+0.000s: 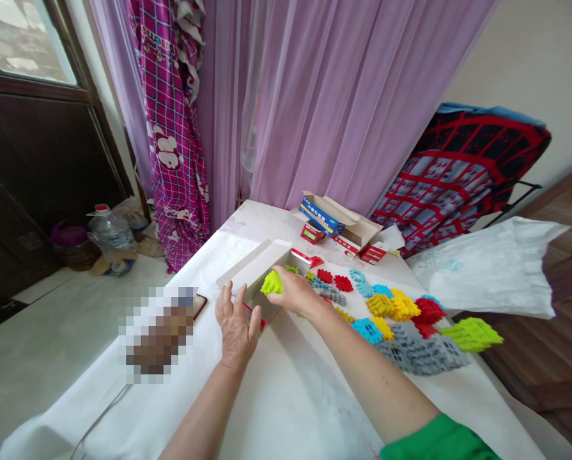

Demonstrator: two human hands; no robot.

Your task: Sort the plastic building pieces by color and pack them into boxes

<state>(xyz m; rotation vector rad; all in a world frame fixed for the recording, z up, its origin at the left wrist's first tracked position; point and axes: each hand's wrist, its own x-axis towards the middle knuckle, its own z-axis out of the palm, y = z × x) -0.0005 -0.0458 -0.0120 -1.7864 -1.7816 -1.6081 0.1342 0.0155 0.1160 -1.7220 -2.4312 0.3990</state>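
An open cardboard box (254, 263) with a white inside and red edges lies on the white-covered table in front of me. My left hand (238, 322) rests at its near left side with the fingers spread, and nothing shows in it. Over the box, my right hand (293, 291) is closed round lime-green plastic pieces (272, 283). More green pieces show just behind that hand. To the right lie red pieces (343, 283), yellow pieces (405, 305), blue pieces (367, 330) and a stack of grey pieces (424, 351).
Several opened small boxes (321, 214) stand at the table's back. A white plastic bag (487, 268) and lime-green pieces (475, 334) are at the right edge. A phone (199, 306), partly pixelated, lies at the left with a cable (101, 415) below it.
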